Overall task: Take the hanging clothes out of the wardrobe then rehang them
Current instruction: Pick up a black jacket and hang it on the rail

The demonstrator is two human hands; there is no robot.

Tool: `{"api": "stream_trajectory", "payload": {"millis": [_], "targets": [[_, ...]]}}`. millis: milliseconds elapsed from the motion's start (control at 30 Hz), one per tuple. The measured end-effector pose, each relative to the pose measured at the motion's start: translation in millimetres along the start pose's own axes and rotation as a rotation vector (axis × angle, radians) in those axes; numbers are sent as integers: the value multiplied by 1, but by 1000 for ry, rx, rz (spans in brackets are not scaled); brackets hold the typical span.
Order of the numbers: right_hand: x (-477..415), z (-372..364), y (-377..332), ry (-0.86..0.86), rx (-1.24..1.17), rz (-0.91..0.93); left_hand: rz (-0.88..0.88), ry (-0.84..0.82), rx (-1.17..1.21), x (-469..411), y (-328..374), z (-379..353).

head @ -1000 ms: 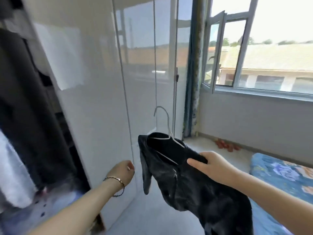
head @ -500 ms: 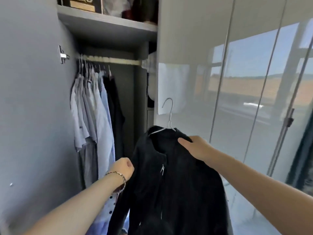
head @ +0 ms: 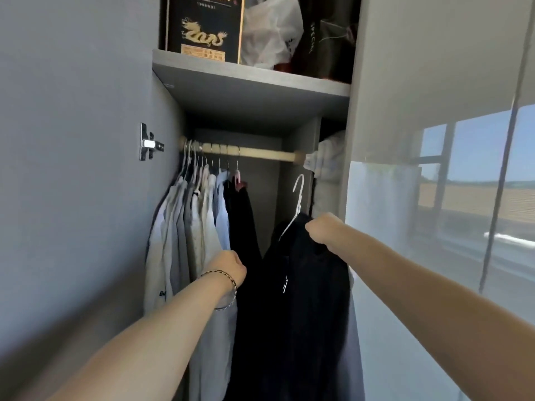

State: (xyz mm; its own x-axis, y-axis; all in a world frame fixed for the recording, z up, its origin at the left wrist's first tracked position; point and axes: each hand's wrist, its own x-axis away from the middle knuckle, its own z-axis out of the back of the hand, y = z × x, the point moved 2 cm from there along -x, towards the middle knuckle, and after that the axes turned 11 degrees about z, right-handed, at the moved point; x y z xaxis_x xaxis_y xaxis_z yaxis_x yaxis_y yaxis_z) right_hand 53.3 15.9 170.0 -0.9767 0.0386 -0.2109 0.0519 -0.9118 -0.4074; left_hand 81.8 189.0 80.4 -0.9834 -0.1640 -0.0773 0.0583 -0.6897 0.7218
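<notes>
Wardrobe, open: matt grey door (head: 72, 169) with metal hinge (head: 150, 143), left; grey shelf (head: 252, 82) above wooden rail (head: 260, 154); glossy white door (head: 434, 125), right, reflecting a window.
Rail, left end: pale shirts (head: 197, 227) and one dark garment (head: 241, 215).
Left grip (head: 228, 266): fingers curled against the shirts; whether it holds anything cannot be told.
Black zip-front jacket (head: 304, 299) on white wire hanger (head: 298, 198): below the rail's right end, hook clear of it. Right grip (head: 324, 231) pinches its shoulder.
Shelf: black box with gold dragon (head: 202, 24); dark bag (head: 324, 39) lettered "SPECIAL".
</notes>
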Motion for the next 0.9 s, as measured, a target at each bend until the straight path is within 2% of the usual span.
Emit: {"api": "stream_trajectory", "payload": {"millis": [67, 100, 133, 233, 267, 300, 367, 433, 533, 633, 767, 900], "targets": [[-26, 9, -13, 17, 134, 27, -30, 39, 6, -25, 11, 7], [-42, 10, -18, 12, 187, 108, -44, 56, 5, -37, 16, 11], [-56, 13, -25, 30, 256, 90, -57, 72, 1, -49, 20, 14], [-101, 13, -36, 54, 184, 230, -81, 148, -62, -79, 32, 26], [-114, 16, -41, 100, 154, 183, -87, 180, -76, -88, 36, 30], [-132, 20, -43, 111, 103, 210, -94, 196, -76, -97, 38, 32], [-172, 21, -42, 169, -221, 184, -101, 197, -76, -114, 40, 36], [-211, 20, -45, 248, -336, 200, -94, 205, -68, -128, 38, 40], [-249, 5, -56, 268, -312, 212, -91, 235, -35, -143, 34, 42], [-268, -22, -69, 203, -374, 271, -105, 259, -83, -149, 32, 43], [-267, -63, -69, 121, -382, 252, -116, 258, -120, -149, 31, 47], [-254, -73, -61, 143, -360, 215, -120, 246, -120, -141, 26, 49]]}}
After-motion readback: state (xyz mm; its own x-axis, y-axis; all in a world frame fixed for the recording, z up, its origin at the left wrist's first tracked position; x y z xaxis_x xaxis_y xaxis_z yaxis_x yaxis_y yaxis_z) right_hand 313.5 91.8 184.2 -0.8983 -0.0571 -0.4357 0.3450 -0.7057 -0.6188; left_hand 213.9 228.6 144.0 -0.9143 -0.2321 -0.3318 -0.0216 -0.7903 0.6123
